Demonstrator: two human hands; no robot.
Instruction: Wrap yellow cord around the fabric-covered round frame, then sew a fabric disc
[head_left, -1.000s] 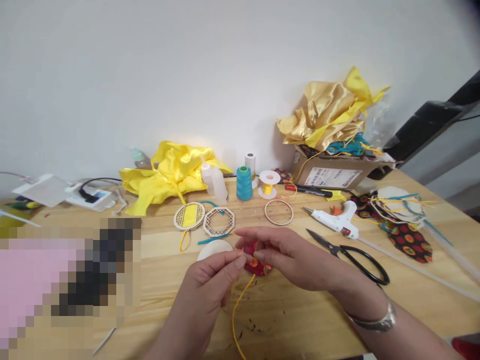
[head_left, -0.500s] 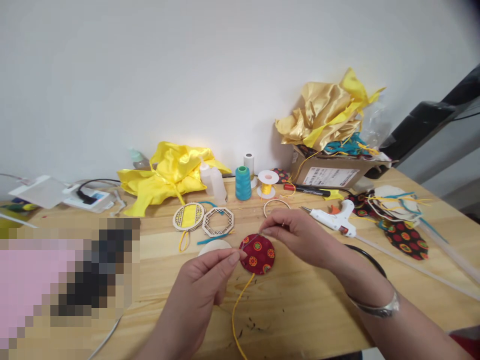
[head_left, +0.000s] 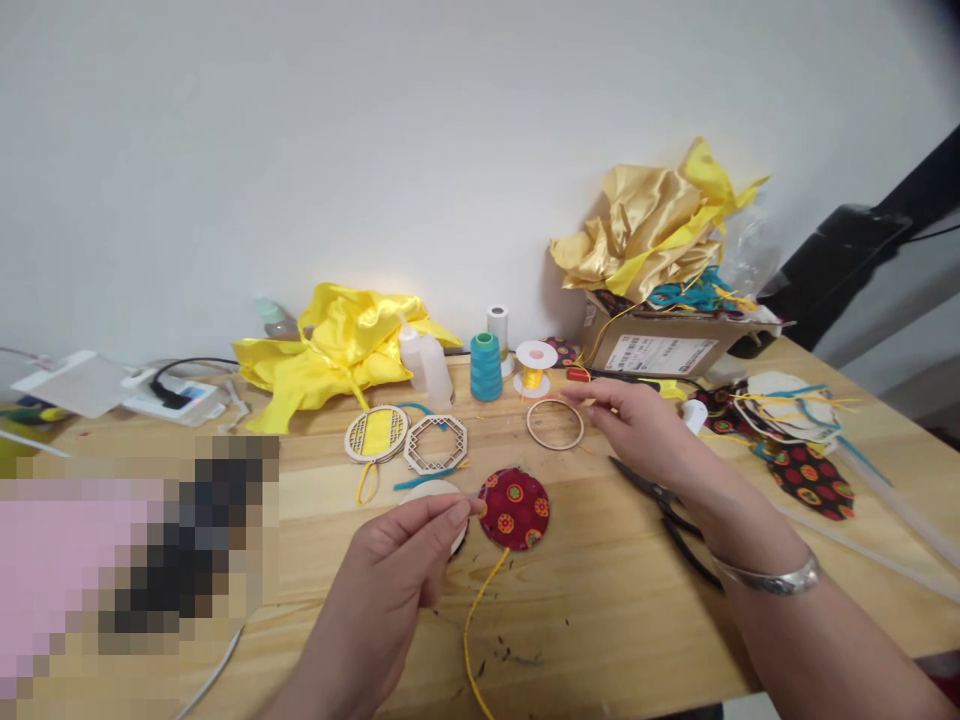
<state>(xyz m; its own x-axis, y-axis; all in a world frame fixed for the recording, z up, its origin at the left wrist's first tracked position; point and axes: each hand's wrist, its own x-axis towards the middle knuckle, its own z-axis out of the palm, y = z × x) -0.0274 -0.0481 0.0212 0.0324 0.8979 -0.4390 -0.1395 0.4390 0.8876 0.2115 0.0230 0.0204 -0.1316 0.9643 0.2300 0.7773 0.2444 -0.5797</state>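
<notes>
A round disc (head_left: 515, 508) covered in dark red patterned fabric lies on the table, a yellow cord (head_left: 470, 625) trailing from its lower edge. My left hand (head_left: 409, 550) is pinched closed by the disc's left edge. Whatever sits between its fingertips is too small to make out. Partly behind that hand rests a pale round piece (head_left: 442, 490). My right hand (head_left: 634, 420) is over the table beside a thin wooden ring (head_left: 555, 447), fingers apart and nothing visible in them. Black-handled scissors (head_left: 679, 530) lie under the right wrist. The glue gun (head_left: 694, 414) is mostly hidden by this hand.
Two wooden lattice frames (head_left: 436, 444) lie left of centre. Behind stand a teal thread cone (head_left: 486, 368), a yellow thread spool (head_left: 534, 380) and white bottles (head_left: 435, 372). Yellow satin (head_left: 337, 340) is heaped left. A cardboard box (head_left: 660, 345) holding fabric stands back right.
My right hand has moved away from the disc, up and to the right, uncovering the wooden ring and scissors. A fine strand between the hands no longer shows. My left hand stays nearly still.
</notes>
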